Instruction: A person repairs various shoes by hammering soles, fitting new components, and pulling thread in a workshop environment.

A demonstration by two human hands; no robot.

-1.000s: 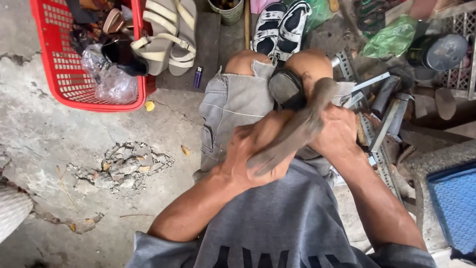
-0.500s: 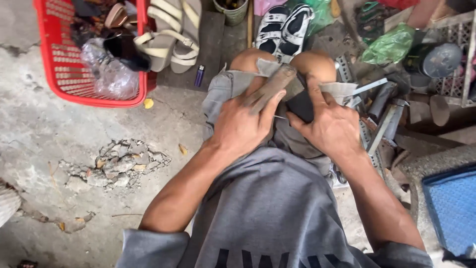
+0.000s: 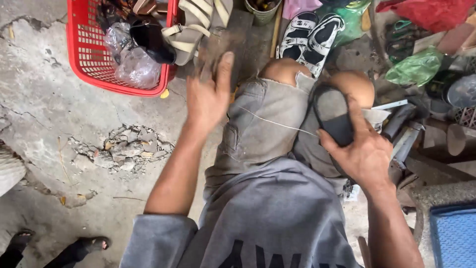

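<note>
Red basket (image 3: pixel 89 59) on cracked concrete floor (image 3: pixel 44 124), left hand (image 3: pixel 208 97) raised beside it gripping a blurred brownish piece (image 3: pixel 215 47), thin thread (image 3: pixel 277 123) across the lap, right hand (image 3: pixel 364 154) clasping a dark shoe (image 3: pixel 334 116) near the knee

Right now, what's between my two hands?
In the head view, a thin pale thread runs across the grey shorts from near the left hand to the dark shoe held by the right hand.
</note>
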